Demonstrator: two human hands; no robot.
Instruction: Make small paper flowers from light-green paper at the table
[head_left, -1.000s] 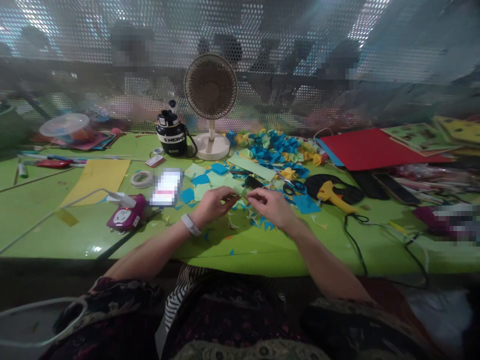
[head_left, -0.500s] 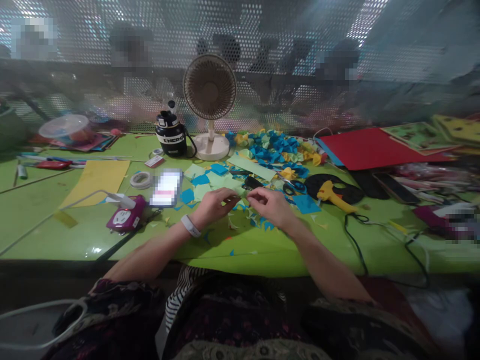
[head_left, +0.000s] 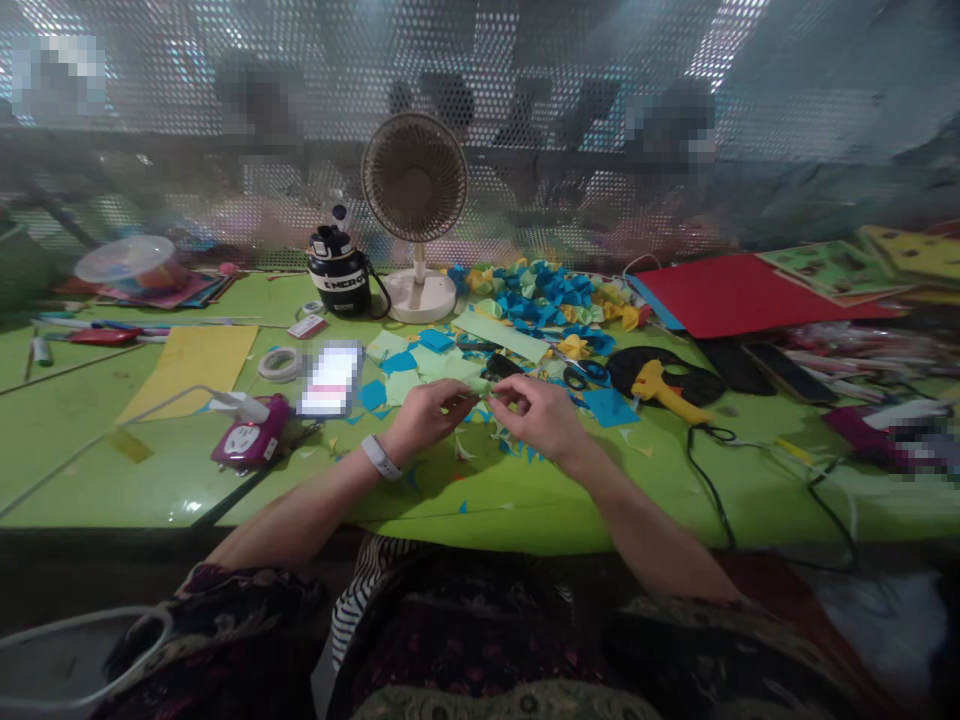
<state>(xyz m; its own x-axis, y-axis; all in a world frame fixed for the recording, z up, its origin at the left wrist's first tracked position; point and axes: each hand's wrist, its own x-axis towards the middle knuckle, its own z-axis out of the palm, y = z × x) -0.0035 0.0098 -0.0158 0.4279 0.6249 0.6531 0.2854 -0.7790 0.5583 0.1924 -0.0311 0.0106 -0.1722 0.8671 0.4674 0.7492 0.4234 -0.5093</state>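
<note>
Between my fingertips is a small piece of light green paper [head_left: 480, 386], held just above the green tabletop. My left hand [head_left: 426, 415], with a pale band on its wrist, pinches the paper's left side. From the right, my right hand [head_left: 541, 415] pinches it between thumb and forefinger. Its exact folds are too small to make out. Under and around my hands lie blue and green paper scraps. Just beyond are cut light green squares [head_left: 435, 363] and blue squares [head_left: 610, 407]. Behind them is a heap of folded blue, yellow and green paper pieces [head_left: 551, 285].
Scissors [head_left: 585, 374] and a yellow glue gun [head_left: 667, 392] with a cord lie to the right. On the left are a phone [head_left: 330, 378], a tape roll [head_left: 279, 364] and a purple power socket [head_left: 251, 432]. A fan [head_left: 416, 180] and black bottle [head_left: 339, 275] stand behind.
Both hands stay on the green paper, with a slight shift of the right fingers. The whole view has moved a little; the objects on the table keep their places.
</note>
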